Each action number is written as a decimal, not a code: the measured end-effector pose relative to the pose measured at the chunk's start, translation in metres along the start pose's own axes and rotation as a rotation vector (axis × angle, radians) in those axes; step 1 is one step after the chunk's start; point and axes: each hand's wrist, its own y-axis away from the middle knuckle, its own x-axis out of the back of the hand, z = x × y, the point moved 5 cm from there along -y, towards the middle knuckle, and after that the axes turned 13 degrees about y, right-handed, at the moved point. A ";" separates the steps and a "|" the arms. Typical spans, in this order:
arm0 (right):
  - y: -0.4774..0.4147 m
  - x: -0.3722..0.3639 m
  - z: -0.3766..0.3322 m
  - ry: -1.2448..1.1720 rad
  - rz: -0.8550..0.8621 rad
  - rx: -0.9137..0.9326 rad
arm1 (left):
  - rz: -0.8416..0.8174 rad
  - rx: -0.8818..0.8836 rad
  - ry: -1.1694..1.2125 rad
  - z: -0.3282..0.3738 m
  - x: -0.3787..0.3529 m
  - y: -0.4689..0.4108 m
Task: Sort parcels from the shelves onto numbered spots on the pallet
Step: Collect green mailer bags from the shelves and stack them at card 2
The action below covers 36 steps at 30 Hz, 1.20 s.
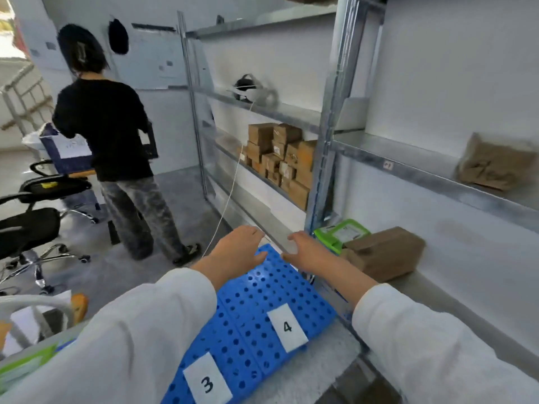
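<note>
Nearest, the blue perforated pallet [256,310] lies on the floor, its labels 3 [207,383] and 4 [287,327] uncovered. Above its far edge the left hand [237,252] and right hand [306,250] hover open, holding nothing. Just right, a brown parcel [385,252] sits on the low shelf [437,290] beside a green-lidded box [341,233]. Farther along, stacked parcels [280,158] fill a shelf; a person in black [110,132] stands in the aisle.

Grey floor [180,188], white walls [452,68], office chairs [35,228]
</note>
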 end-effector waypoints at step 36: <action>-0.211 -0.032 0.291 -0.461 -0.398 -0.659 | -0.362 -0.129 0.068 0.018 -0.228 -0.361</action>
